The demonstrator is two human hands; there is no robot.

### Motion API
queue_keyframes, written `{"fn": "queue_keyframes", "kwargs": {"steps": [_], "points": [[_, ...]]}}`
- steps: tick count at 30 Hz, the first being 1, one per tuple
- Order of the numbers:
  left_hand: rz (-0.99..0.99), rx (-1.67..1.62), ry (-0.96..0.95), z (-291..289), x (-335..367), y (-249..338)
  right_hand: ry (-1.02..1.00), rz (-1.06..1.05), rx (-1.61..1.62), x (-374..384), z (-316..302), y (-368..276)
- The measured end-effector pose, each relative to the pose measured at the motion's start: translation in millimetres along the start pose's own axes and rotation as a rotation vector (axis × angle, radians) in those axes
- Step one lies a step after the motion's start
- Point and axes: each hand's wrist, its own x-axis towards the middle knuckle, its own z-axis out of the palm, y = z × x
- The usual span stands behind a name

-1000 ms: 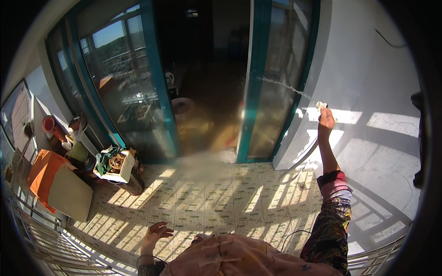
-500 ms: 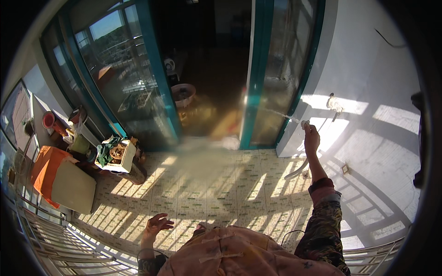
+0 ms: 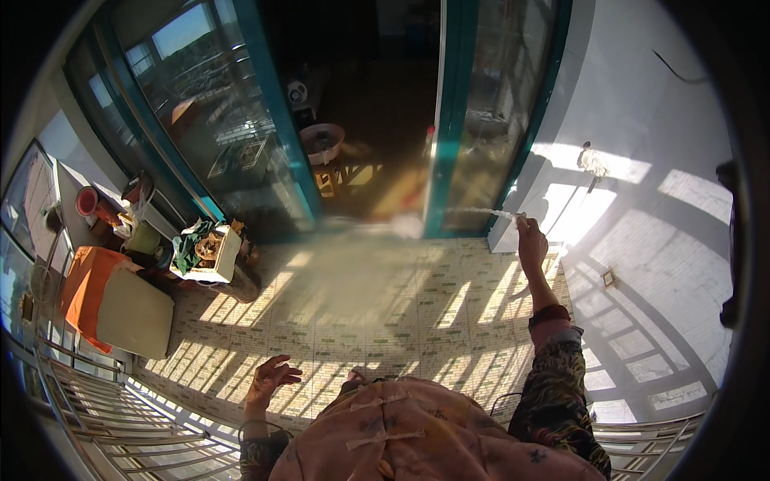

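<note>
My right hand [image 3: 532, 247], at the end of a stretched arm, is closed round the end of a hose [image 3: 521, 217]. A thin jet of water [image 3: 486, 211] leaves it leftward, toward the right glass door panel [image 3: 489, 156] and its teal frame [image 3: 443, 172]. The rest of the hose is hidden by my hand and arm. Low on the left, my left hand [image 3: 273, 380] hangs above the tiled floor [image 3: 377, 341], fingers apart and slightly curled, holding nothing.
A pink basin [image 3: 323, 141] on a wooden stool stands inside the doorway. At left are a white planter box [image 3: 210, 255], pots and a pale box with an orange cover [image 3: 83, 295]. A metal railing [image 3: 152, 433] runs behind me; a tap [image 3: 592, 163] is on the right wall.
My right hand has shifted slightly left with the hose end, and the jet now points more level. The hanging hose length seen before is now hidden. The whole view has shifted slightly.
</note>
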Motion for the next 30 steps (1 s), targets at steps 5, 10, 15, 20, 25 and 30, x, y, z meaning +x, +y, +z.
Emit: {"fn": "queue_keyframes", "kwargs": {"steps": [5,10,15,20,25,30], "points": [[0.011,-0.02,0.003,-1.3,-2.2,-0.4,0.126,0.075,0.123,17.3,-12.2,-11.1],[0.01,-0.021,0.008,-1.8,-0.9,1.6,0.284,0.093,0.283,53.5,-57.2,-24.0],[0.037,-0.007,-0.032,-4.8,7.9,-2.7,0.708,-0.136,0.43,107.4,-145.1,-24.1],[0.115,-0.066,-0.073,-1.7,16.5,-5.0,0.93,-0.042,0.344,147.0,-255.9,-44.7],[0.087,-0.034,-0.06,2.7,19.9,0.8,1.071,-0.017,0.355,160.1,-330.4,-72.3],[0.126,-0.115,-0.099,3.1,15.1,-2.1,1.134,0.003,0.158,164.4,-344.5,-67.9]]}}
